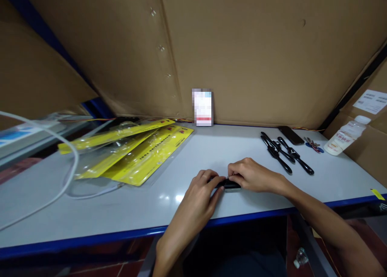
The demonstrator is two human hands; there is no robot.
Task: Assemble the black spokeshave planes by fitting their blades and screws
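My left hand is closed around one end of a black spokeshave with a pale metal edge along its near side, held low over the table near its front edge. Thumb and fingers of my right hand pinch at the middle of the same tool, from above and the right. Whatever small part lies under those fingertips is too covered to make out. Both ends of the tool are hidden by my hands. To the right of my hands lie several more black spokeshaves, close together.
Yellow cards in clear plastic packaging spread over the left of the white table. A lit phone leans on the cardboard wall. At right are a dark phone, keys and a milky bottle. A white cable crosses the left.
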